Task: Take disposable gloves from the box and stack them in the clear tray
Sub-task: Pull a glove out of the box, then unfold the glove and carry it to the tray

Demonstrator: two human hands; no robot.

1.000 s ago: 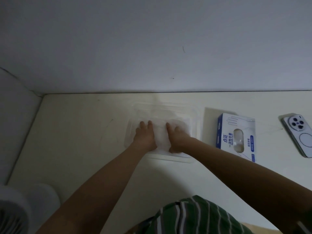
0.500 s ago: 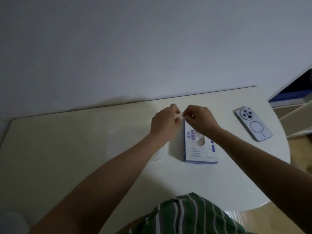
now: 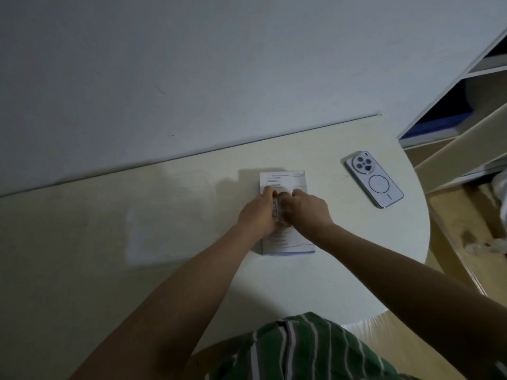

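Where the glove box (image 3: 282,179) lies flat on the table (image 3: 274,281), we see both hands on its top. The left hand (image 3: 256,213) and right hand (image 3: 310,209) meet over its middle, fingers curled inward. Whether they pinch anything there we cannot tell. Just to the left lies a blurred pale patch, perhaps the tray (image 3: 164,237). A phone (image 3: 374,180) rests to the right, apart.

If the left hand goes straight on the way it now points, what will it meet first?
The left hand is at the glove box, so the box's far end comes first, then probably the wall. The phone seems right of that line; depth is unclear.
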